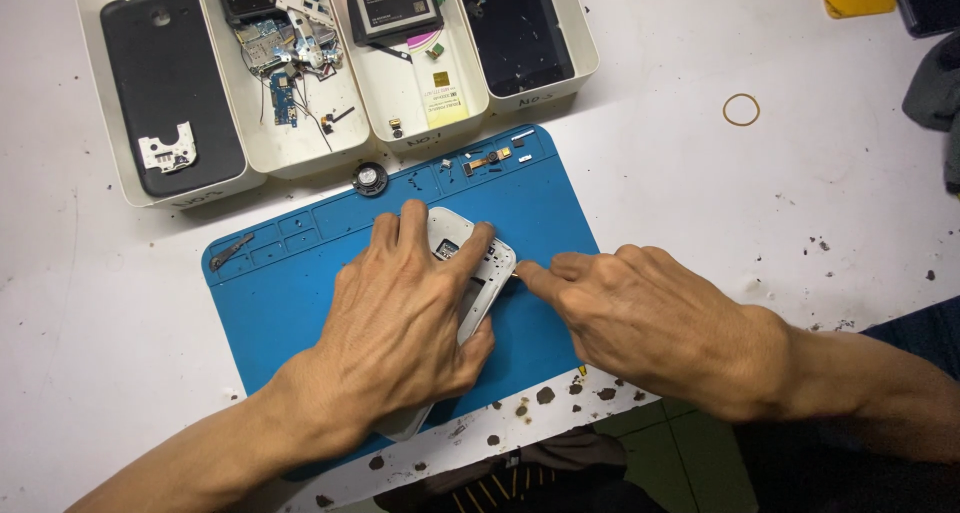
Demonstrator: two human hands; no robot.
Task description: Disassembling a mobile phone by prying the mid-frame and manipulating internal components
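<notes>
My left hand (405, 318) lies over a white phone frame (470, 263) on the blue work mat (300, 283) and holds it down, fingers spread across its top. My right hand (640, 318) comes in from the right with its fingers curled. Its index fingertip presses against the frame's right edge. Most of the frame is hidden under my left hand. Whether the right hand pinches a small tool or part I cannot tell.
Several white trays (300, 148) stand at the back with a dark back cover (170, 83), circuit parts, a battery (390, 3) and a screen (515, 28). Small parts (487, 160) lie on the mat's top edge, a round speaker (370, 179) beside it. A rubber band (741, 110) lies at right.
</notes>
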